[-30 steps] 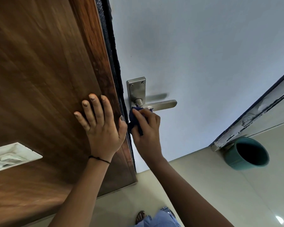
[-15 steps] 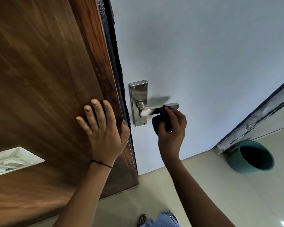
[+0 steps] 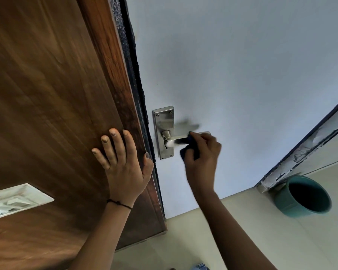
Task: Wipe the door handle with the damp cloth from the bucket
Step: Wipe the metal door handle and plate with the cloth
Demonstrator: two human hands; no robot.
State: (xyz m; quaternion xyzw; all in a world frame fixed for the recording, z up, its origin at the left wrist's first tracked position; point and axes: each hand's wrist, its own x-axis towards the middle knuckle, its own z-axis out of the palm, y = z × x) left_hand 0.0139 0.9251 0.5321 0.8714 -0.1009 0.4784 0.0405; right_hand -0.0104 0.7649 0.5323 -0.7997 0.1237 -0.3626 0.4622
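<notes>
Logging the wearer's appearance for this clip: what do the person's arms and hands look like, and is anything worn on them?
Both forearms are bare, no sleeves or gloves in view. The left hand has a thin black thread bracelet around the wrist, and its fingers show short nails. The right hand has no ring, watch or band in view.

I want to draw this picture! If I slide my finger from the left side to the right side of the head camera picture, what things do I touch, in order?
White switch plate → left hand flat on the wooden panel → metal door handle → right hand with the blue cloth → teal bucket.
</notes>
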